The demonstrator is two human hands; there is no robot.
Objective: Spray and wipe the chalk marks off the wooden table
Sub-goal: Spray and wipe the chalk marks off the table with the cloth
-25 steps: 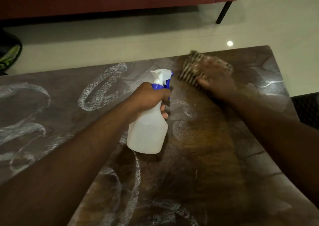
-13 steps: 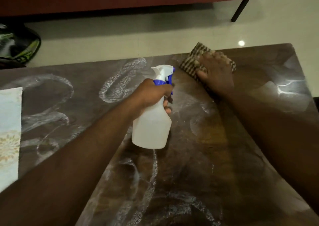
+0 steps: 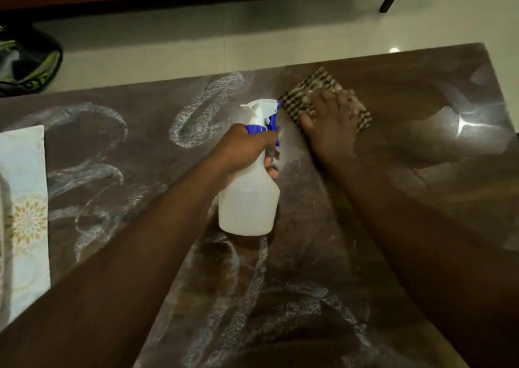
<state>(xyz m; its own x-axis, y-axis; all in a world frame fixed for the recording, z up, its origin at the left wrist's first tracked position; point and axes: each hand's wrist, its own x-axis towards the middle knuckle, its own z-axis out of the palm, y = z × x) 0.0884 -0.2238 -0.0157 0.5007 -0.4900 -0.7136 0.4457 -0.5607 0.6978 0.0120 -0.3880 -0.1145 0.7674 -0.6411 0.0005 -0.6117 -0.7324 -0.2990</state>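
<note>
The left hand (image 3: 247, 148) grips the neck of a translucent white spray bottle (image 3: 248, 196) with a blue trigger, fingers curled round it, the bottle held above the middle of the wooden table (image 3: 407, 188). Just beyond the bottle's nozzle, the right hand (image 3: 330, 123) presses flat, fingers spread, on a checked cloth (image 3: 297, 98) lying on the tabletop. White chalk marks (image 3: 205, 109) loop across the surface left of and nearer than the bottle, and a patterned fabric (image 3: 24, 199) lies far left of it.
</note>
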